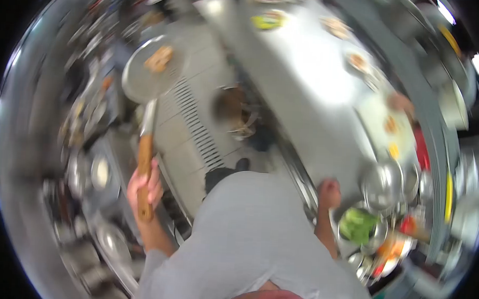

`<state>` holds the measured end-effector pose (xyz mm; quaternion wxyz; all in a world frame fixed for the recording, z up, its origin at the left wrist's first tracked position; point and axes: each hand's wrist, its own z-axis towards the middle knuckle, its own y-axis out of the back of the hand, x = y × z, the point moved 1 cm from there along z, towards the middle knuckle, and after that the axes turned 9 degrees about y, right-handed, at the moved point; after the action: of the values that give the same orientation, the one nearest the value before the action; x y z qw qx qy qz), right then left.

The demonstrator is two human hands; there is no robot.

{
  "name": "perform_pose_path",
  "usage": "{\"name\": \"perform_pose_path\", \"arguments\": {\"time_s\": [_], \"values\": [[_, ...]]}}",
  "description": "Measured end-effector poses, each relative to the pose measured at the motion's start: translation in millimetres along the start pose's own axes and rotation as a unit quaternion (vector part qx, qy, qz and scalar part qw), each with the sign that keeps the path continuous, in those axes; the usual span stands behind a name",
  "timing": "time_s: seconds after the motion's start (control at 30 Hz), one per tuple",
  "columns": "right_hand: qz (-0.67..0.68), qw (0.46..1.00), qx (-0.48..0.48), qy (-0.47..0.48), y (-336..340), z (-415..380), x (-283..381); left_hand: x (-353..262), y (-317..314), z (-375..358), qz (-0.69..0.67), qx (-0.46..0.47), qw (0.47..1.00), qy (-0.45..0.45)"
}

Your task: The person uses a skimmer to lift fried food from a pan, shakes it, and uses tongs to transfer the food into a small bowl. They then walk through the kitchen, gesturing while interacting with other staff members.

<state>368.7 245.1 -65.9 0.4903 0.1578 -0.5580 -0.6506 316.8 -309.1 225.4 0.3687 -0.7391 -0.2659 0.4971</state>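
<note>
We see the scene from above through a strongly curved, blurred view, looking down over a grey shirt (pixel 257 236). Our left hand (pixel 144 191) sits at about eight o'clock, its fingers (pixel 155 184) clenched around the wooden handle (pixel 144 172) of a frying pan (pixel 152 68). The handle runs up toward eleven o'clock, where the round metal pan hangs over the pale tiled floor (pixel 199 83) with a piece of browned food (pixel 159 58) lying in it. A slotted floor drain (pixel 198 123) runs diagonally just right of the handle.

Our right hand (pixel 329 193) lies at about four o'clock, at the near edge of the long steel worktop (pixel 306 88). It looks curled, resting on the metal; the blur keeps us from telling whether the fingers are closed on anything.

Just below and right of that hand stands a steel bowl of chopped greens (pixel 358 225), and beyond it, toward three o'clock, a larger shiny steel bowl (pixel 382 182). Small dishes of red and orange ingredients (pixel 393 249) cluster at about five o'clock.

Farther along the worktop, toward one o'clock, several plates of food (pixel 358 61) are set out, and another person's hand (pixel 401 102) reaches in at about two o'clock. At nine o'clock a cooking range (pixel 89 159) crowded with pans and pots curves along the left edge.
</note>
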Motion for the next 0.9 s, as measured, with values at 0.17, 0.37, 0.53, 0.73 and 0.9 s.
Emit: {"name": "perform_pose_path", "arguments": {"time_s": [0.17,0.37,0.53,0.73,0.9], "values": [[-0.01,0.996,0.09,-0.02,15.7,8.7,22.3,-51.4,-4.2,-40.7,0.03,-0.069,0.99,-0.117],[-0.022,0.992,0.123,-0.008,31.0,11.7,35.1,-114.3,11.7,-105.3,0.033,-0.025,0.975,-0.219],[-0.02,0.991,0.134,0.0,31.6,13.0,37.6,-149.7,42.2,-158.4,0.039,-0.049,0.955,-0.291],[-0.03,0.992,0.121,-0.007,22.5,10.5,27.6,-193.3,127.7,-201.3,-0.015,-0.154,0.934,-0.322],[-0.044,0.992,0.111,0.052,2.8,9.9,-4.6,-223.6,247.6,-234.6,0.001,-0.172,0.942,-0.288]]}}
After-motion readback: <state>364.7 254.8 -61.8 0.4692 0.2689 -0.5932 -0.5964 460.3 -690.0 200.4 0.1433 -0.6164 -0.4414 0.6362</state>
